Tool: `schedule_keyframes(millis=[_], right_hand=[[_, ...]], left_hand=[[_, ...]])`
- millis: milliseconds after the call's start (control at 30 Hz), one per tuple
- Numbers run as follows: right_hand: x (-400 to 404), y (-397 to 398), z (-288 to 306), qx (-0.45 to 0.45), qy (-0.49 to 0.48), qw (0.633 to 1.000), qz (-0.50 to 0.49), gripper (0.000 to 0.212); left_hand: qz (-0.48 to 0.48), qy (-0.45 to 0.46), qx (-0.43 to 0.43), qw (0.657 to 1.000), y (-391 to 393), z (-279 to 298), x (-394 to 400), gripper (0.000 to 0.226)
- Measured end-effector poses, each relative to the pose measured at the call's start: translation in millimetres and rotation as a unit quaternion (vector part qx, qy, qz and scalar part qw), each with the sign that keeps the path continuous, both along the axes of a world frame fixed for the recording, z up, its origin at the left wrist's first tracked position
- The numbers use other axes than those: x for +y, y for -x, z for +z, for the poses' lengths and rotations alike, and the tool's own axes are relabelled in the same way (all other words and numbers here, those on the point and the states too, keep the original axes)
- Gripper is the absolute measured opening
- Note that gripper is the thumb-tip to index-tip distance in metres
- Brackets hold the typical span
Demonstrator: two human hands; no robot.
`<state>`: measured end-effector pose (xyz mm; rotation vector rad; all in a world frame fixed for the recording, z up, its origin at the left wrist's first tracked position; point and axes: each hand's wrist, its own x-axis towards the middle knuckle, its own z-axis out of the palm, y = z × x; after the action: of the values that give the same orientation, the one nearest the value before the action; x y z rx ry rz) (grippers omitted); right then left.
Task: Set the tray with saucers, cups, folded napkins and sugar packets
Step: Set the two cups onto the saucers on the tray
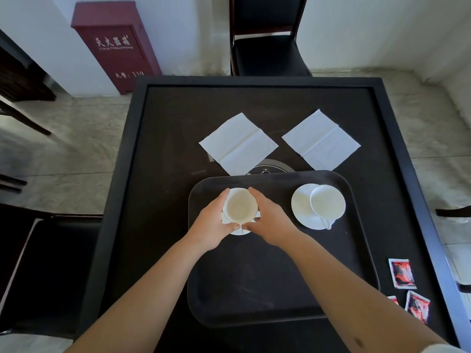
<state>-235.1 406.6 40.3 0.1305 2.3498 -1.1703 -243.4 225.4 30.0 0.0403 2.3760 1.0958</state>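
Head view looks down on a dark square table (163,138), the largest thing here, with a black chair (267,47) pushed in at its far side and a red cabinet (116,44) against the wall to the left. On the near half of the table lies the dark tray (254,289), set close to the person, probably so both arms reach it easily. Beyond the tray's far rim two white napkins lie flat on the table, the left napkin (238,143) and the right napkin (321,140), creased but opened out and not yet on the tray. On the tray's right part a saucer (302,207) carries a cup (326,201) seated off-centre toward its right edge. On the tray's left part the left hand (212,225) and right hand (267,220) curl their fingers round a second cup (240,206), one from each side; this looks like steadying it to centre it on the second saucer (238,231), which is mostly hidden beneath. Whether the cup already rests on it cannot be told. The smallest things, red sugar packets (404,273), lie on the table just right of the tray, still to be placed.
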Motion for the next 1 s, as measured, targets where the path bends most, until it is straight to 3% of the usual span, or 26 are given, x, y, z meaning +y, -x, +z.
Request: schedule_keyframes(millis=[200,600,767,1000], right_hand=[[-1,-3,17,0.006,-0.037,0.998,0.041,0.1],[11,-55,36,0.084,-0.202,0.971,0.1,0.103],[20,-85,41,0.103,-0.279,0.948,0.117,0.098],[35,-114,53,0.115,-0.285,0.943,0.129,0.095]], left_hand=[[-0.024,0.04,0.005,0.999,-3,13,3,0.1],[-0.089,0.191,0.166,0.963,-54,51,-3,0.087],[-0.098,0.207,0.156,0.961,-81,64,2,0.084],[-0.083,0.233,0.171,0.954,-112,76,11,0.084]])
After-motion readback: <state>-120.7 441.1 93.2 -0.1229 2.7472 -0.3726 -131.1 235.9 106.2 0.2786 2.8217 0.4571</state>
